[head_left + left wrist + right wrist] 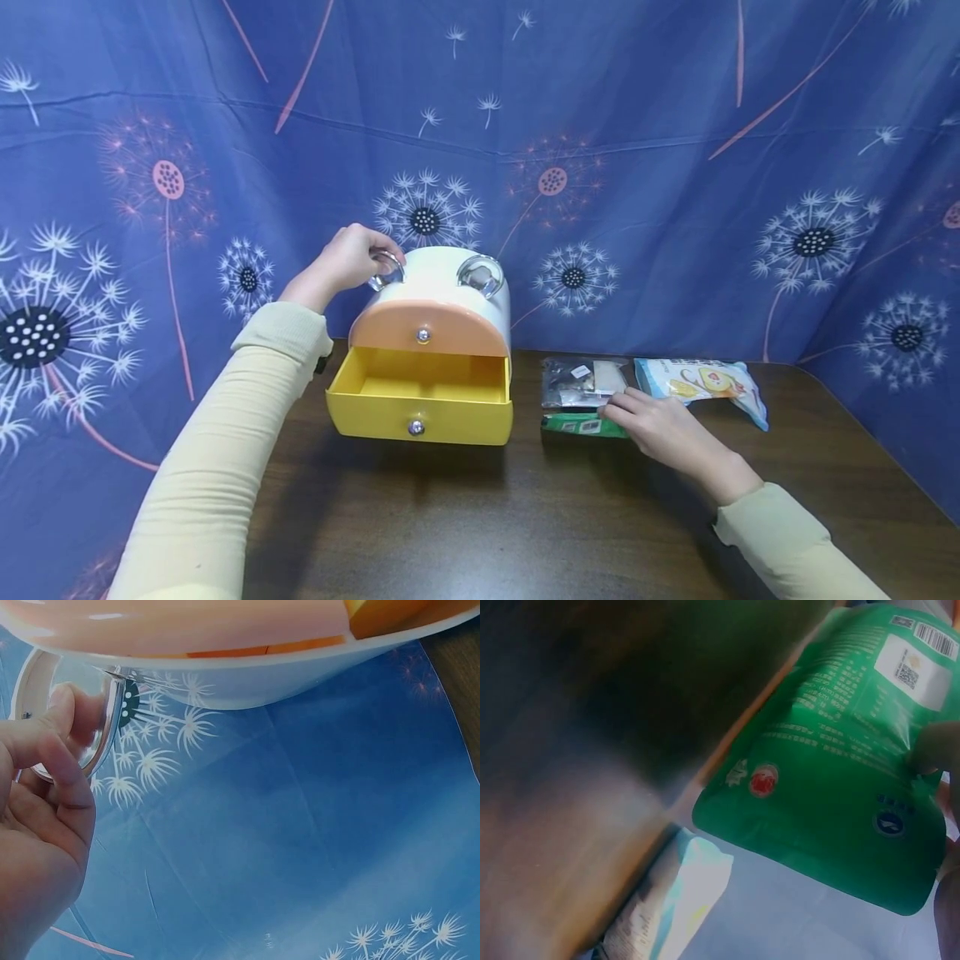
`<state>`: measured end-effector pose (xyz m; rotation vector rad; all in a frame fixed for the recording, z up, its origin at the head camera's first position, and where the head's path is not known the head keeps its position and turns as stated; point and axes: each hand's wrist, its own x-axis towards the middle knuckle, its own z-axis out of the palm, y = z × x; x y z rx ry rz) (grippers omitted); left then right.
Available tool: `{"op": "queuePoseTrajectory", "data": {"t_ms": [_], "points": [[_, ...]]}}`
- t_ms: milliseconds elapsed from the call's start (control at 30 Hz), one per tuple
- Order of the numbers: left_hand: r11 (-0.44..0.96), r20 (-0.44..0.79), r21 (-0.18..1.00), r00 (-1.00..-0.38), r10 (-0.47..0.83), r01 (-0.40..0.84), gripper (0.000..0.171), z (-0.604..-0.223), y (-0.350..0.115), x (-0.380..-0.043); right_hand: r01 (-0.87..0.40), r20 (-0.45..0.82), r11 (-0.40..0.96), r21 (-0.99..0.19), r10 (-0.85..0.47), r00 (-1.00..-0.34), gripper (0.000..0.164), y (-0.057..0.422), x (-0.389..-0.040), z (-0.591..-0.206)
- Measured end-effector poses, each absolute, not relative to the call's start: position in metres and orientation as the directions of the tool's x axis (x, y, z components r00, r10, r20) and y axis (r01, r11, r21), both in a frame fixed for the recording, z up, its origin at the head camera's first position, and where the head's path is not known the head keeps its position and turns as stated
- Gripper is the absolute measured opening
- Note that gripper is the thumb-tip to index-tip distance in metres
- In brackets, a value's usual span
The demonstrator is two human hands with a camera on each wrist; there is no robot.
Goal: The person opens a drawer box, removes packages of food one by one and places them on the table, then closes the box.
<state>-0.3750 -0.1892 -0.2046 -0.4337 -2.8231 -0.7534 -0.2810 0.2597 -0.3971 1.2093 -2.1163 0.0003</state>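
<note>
My left hand (352, 258) grips the left silver ring (387, 271) on top of a small white drawer box (442, 267). In the left wrist view, thumb and fingers (64, 761) curl round that ring. The box's orange upper drawer (465, 327) is closed, while its yellow lower drawer (457, 422) is pulled out with a bare inside. Over to the right, my right hand (663, 429) pinches the edge of a green packet (581, 424). White print, a barcode and a red round mark cover the packet's face (817, 780) in the right wrist view.
Behind the green packet lies a clear plastic bag (562, 383) with a white label. A light blue and white snack bag (701, 383) is beside it at the back right. The brown wooden table (465, 533) meets a blue dandelion-print cloth (637, 192) behind.
</note>
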Motion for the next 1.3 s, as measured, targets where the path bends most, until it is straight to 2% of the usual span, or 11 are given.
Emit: {"op": "queuePoseTrajectory", "data": {"t_ms": [333, 567, 933, 967, 1067, 1100, 1200, 1300], "points": [[0.829, 0.261, 0.449, -0.936, 0.235, 0.333, 0.023, -0.204, -0.189, -0.374, -0.763, 0.541, 0.556, 0.331, -0.774, -0.329, 0.046, 0.257, -0.276, -0.406], [0.832, 0.258, 0.447, -0.938, 0.233, 0.329, 0.022, -0.204, -0.189, -0.373, -0.778, 0.525, 0.517, 0.357, -0.8, -0.29, 0.049, 0.255, -0.274, -0.414], [0.824, 0.255, 0.459, -0.938, 0.236, 0.332, 0.021, -0.204, -0.189, -0.372, -0.817, 0.437, 0.484, 0.313, -0.837, -0.328, 0.055, 0.254, -0.266, -0.417], [0.82, 0.253, 0.464, -0.937, 0.24, 0.335, 0.021, -0.203, -0.189, -0.372, -0.823, 0.427, 0.476, 0.309, -0.843, -0.327, 0.054, 0.254, -0.266, -0.417], [0.81, 0.247, 0.471, -0.934, 0.259, 0.349, 0.021, -0.203, -0.19, -0.373, -0.841, 0.395, 0.457, 0.289, -0.857, -0.33, 0.025, 0.254, -0.264, -0.416], [0.806, 0.246, 0.475, -0.933, 0.264, 0.354, 0.02, -0.203, -0.19, -0.373, -0.845, 0.386, 0.455, 0.281, -0.86, -0.334, 0.021, 0.254, -0.263, -0.416], [0.793, 0.245, 0.487, -0.929, 0.277, 0.365, 0.019, -0.203, -0.192, -0.373, -0.85, 0.369, 0.455, 0.266, -0.863, -0.346, 0.041, 0.253, -0.263, -0.417], [0.778, 0.243, 0.511, -0.93, 0.277, 0.365, 0.018, -0.203, -0.193, -0.371, -0.85, 0.368, 0.454, 0.267, -0.863, -0.346, 0.044, 0.253, -0.263, -0.417]]}}
